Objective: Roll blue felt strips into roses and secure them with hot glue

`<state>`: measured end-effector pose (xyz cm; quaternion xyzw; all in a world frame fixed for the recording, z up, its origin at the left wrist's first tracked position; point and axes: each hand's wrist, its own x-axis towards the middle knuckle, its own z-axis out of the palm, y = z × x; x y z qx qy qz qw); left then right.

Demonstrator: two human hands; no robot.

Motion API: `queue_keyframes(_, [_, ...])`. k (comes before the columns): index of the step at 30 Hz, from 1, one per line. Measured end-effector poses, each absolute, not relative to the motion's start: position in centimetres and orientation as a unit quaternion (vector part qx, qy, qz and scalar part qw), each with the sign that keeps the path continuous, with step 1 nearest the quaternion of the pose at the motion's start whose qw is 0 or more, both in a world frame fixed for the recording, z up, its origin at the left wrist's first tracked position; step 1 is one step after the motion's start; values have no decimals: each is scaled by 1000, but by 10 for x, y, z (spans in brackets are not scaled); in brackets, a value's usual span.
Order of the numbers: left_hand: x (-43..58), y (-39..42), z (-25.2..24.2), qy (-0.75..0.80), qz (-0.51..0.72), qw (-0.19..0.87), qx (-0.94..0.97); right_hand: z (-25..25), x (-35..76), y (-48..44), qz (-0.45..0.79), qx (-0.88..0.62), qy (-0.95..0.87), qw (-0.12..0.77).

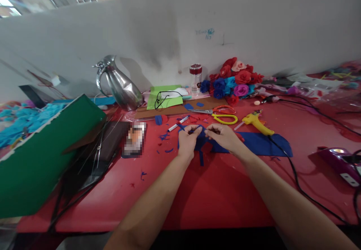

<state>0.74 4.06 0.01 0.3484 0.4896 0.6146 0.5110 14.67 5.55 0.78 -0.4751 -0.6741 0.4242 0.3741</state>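
Observation:
My left hand (188, 140) is pinched closed on a small piece of dark blue felt, which looks like a narrow strip. Close beside it, my right hand (221, 135) has thumb and finger pressed together at the same blue piece. Under both hands lies a long blue felt sheet (265, 144), stretching to the right. A red scrap (207, 147) rests on it below my fingers, and a short blue strip (201, 158) lies just in front. Beyond the hands are scissors (224, 114) with red and yellow handles. To the right sits a yellow glue gun (257, 122).
A marker (178, 123) and felt scraps lie left of the hands. Behind stand a steel jug (120, 86), a glass jar (195, 80) and fabric flowers (231, 79). A green box (50, 159) and a phone (134, 140) are left. The glue gun's cord (299, 182) crosses the right side.

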Motion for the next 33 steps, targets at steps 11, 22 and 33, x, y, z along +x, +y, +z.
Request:
queue_keyframes(11, [6, 39, 2, 487, 608, 516, 356, 10, 148, 54, 408, -499, -669, 371])
queue_keyframes(22, [7, 39, 3, 492, 606, 515, 356, 13, 145, 53, 474, -501, -624, 368])
queue_keyframes(33, [7, 40, 1, 504, 602, 504, 360, 10, 147, 55, 451, -495, -643, 372])
